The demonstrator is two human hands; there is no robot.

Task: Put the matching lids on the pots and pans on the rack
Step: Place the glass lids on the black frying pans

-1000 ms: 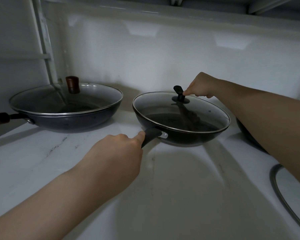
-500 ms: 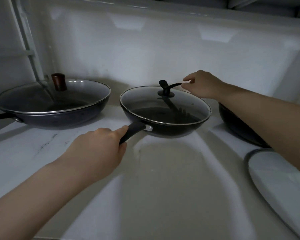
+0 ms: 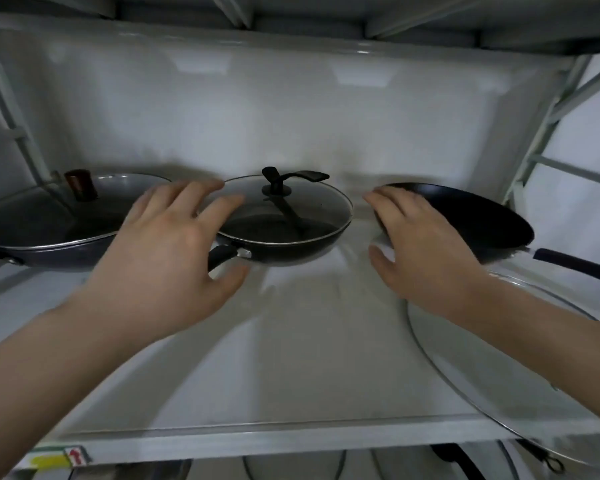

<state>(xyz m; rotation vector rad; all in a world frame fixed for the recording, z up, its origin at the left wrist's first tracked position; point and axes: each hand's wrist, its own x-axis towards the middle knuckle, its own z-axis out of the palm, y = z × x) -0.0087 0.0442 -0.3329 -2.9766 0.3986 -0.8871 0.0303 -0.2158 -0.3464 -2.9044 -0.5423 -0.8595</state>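
Three dark pans stand on a white rack shelf [image 3: 291, 358]. The left pan [image 3: 49, 251] wears a glass lid with a brown knob [image 3: 80, 183]. The middle pan [image 3: 291, 251] wears a glass lid [image 3: 312, 216] with a black knob. The right pan [image 3: 471, 220] has no lid. A large loose glass lid [image 3: 499, 382] lies flat at the shelf's front right, partly under my right forearm. My left hand [image 3: 167, 258] hovers open over the middle pan's handle. My right hand [image 3: 426, 251] is open in front of the right pan's near rim.
A shelf overhead closes the space above. Slanted rack struts [image 3: 548, 112] run along the right side, and an upright post [image 3: 18, 133] stands at the left. Below the shelf's front edge [image 3: 257, 441], the tops of more cookware show dimly.
My left hand has let go of the middle pan's handle and opened. My right hand has left the lid's knob and moved right and down toward the bare pan. The view has pulled back.
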